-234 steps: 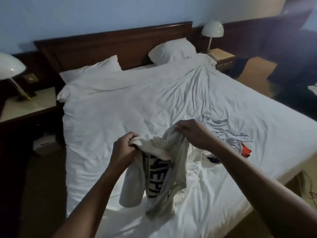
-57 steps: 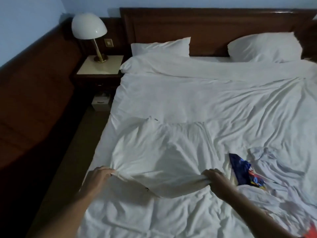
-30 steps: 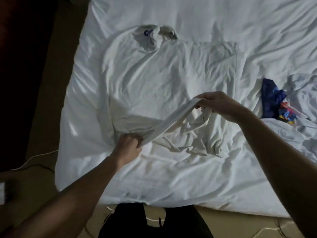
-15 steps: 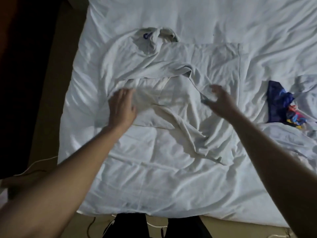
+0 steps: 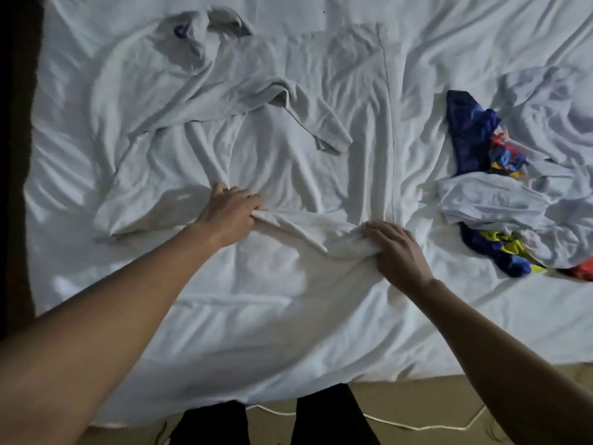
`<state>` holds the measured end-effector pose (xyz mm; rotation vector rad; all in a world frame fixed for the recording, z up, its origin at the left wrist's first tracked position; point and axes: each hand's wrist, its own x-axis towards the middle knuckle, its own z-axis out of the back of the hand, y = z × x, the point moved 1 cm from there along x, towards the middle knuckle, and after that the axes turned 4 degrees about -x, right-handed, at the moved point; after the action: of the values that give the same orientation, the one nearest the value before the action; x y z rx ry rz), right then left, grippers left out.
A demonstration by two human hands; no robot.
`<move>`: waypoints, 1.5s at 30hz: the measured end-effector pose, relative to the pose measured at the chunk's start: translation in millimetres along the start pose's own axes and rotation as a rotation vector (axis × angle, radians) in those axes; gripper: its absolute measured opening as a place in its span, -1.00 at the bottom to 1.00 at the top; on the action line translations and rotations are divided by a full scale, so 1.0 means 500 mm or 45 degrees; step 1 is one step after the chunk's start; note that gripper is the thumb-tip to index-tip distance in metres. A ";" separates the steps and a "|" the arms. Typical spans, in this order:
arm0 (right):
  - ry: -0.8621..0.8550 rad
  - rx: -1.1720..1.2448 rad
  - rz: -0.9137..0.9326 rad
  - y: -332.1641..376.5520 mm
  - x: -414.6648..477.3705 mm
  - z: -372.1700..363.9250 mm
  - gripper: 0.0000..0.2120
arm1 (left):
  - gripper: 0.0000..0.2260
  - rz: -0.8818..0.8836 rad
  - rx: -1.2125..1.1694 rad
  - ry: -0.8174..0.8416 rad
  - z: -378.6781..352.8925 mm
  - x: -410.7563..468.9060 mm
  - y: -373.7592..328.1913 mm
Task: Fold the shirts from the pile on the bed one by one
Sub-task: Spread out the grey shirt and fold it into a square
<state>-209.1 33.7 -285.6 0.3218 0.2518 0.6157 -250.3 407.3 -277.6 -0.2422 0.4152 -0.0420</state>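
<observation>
Left hand point(image 5: 229, 213) and right hand point(image 5: 394, 248) both pinch the near hem of the white shirt point(image 5: 288, 155) (fabric bunched under my right fingers). The bed point(image 5: 256, 316) lies beneath it, and the pile point(image 5: 500, 200) sits just to its right.

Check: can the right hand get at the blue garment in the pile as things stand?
Probably yes: the blue garment lies partly uncovered right of the right hand, only bedsheet between. But that hand grips the hem of the white shirt and must let go first.
</observation>
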 end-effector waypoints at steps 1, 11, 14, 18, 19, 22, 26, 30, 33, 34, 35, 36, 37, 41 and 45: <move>-0.037 0.008 -0.009 -0.018 0.003 0.005 -0.41 | -0.86 0.020 -0.007 -0.020 -0.001 -0.017 0.003; 0.282 0.034 0.140 -0.086 -0.092 0.062 -0.66 | -0.88 0.124 -0.008 -0.093 -0.059 -0.228 -0.085; 0.332 0.091 0.112 -0.074 -0.118 0.063 -0.62 | -0.82 0.174 -0.106 -0.085 -0.081 -0.242 -0.112; 0.396 0.048 0.083 -0.084 -0.115 0.065 -0.66 | -0.77 0.229 -0.368 -0.084 -0.053 -0.219 -0.133; 0.377 0.115 0.051 -0.093 -0.104 0.071 -0.76 | -0.75 0.262 -0.520 -0.051 -0.040 -0.209 -0.131; 0.322 0.500 -0.267 -0.119 -0.044 0.127 -0.88 | -0.79 0.358 -0.787 -0.136 0.009 -0.172 -0.116; 0.077 1.186 -0.611 -0.137 0.053 0.163 -0.80 | -0.81 0.398 -0.736 -0.433 0.046 -0.078 -0.081; 0.304 1.141 -0.642 -0.132 0.083 0.110 -0.61 | -0.43 0.419 -0.427 -0.380 0.011 -0.033 -0.076; 0.362 1.006 -0.655 -0.156 0.070 0.077 -0.59 | -0.39 0.367 -0.345 -0.465 -0.034 -0.076 -0.113; 0.351 0.865 -0.640 -0.164 0.065 0.069 -0.59 | -0.41 0.352 -0.304 -0.480 -0.053 -0.100 -0.119; 0.342 0.680 -0.618 -0.170 0.060 0.063 -0.57 | -0.44 0.336 -0.255 -0.473 -0.075 -0.125 -0.118; 0.328 0.502 -0.597 -0.176 0.053 0.058 -0.56 | -0.47 0.321 -0.200 -0.459 -0.097 -0.148 -0.113; 0.301 0.381 -0.576 -0.180 0.044 0.056 -0.57 | -0.52 0.299 -0.149 -0.450 -0.118 -0.168 -0.102; 0.154 0.409 -0.502 -0.182 0.007 0.082 -0.68 | -0.71 0.261 -0.111 -0.501 -0.131 -0.183 -0.063; 0.092 0.555 -0.502 -0.180 -0.040 0.129 -0.80 | -0.74 0.203 -0.275 -0.561 -0.084 -0.182 -0.065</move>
<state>-156.8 -61.8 -256.6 0.6509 0.5072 0.1772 -350.4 374.4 -271.2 -0.4196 -0.0025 0.2113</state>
